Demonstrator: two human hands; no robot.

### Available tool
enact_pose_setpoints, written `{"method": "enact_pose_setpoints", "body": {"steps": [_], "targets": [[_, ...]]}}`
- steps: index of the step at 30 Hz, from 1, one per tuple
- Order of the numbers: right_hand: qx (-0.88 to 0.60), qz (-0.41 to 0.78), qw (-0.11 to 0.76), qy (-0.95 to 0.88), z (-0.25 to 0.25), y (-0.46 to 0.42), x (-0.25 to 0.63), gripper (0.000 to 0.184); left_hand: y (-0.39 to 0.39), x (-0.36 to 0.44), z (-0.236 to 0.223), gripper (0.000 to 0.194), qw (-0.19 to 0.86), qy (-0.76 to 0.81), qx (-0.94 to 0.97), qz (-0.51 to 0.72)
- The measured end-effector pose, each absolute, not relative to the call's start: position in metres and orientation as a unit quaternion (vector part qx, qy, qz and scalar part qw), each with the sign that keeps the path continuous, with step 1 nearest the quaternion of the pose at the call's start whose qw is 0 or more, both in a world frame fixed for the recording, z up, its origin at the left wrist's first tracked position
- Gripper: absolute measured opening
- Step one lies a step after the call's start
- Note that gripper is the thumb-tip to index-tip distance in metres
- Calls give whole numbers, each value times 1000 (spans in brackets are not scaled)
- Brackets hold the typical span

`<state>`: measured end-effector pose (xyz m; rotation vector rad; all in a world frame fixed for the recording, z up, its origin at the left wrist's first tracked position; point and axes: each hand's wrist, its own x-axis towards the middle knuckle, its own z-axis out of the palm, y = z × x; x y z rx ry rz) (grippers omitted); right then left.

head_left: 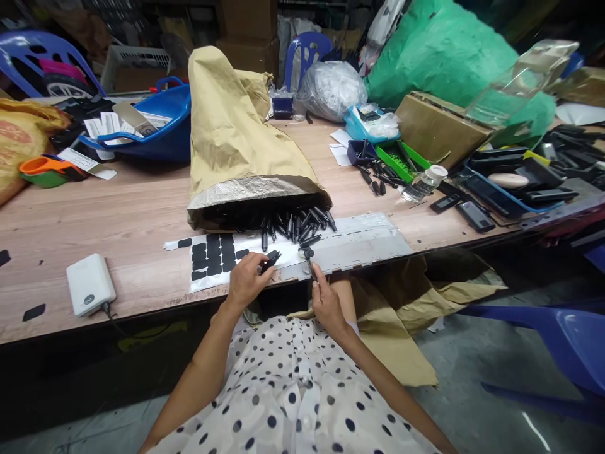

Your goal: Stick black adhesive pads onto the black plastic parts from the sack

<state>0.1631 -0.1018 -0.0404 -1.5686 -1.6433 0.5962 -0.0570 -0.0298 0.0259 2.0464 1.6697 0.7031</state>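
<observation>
My left hand (246, 277) is closed at the table's front edge, its fingers pinching a small black plastic part (271, 260). In my right hand (326, 301) is the dark handle of a small hammer (308, 253), its head over the grey board (363, 243). Just beyond both hands, many slim black parts (297, 225) spill from the mouth of a large brown paper sack (246, 145) lying on its side. A sheet of black rounded stickers (214, 255) lies left of my left hand.
A white power bank (89, 285) with a cable sits at the left front. Further back are a blue basin (155, 126), a green tray (401, 161), a clear bottle (424, 183) and a blue tray of black devices (510, 183). A blue chair (567, 340) stands at right.
</observation>
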Motion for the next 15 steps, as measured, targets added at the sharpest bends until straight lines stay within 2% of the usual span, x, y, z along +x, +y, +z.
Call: {"method": "enact_pose_setpoints", "body": {"steps": [8, 15], "targets": [[-613, 251, 394, -637, -31, -99, 166, 52, -10, -51, 0, 22, 207, 547, 762, 277], [-594, 278, 404, -638, -15, -105, 160, 50, -8, -55, -4, 11, 257, 541, 743, 297]]}}
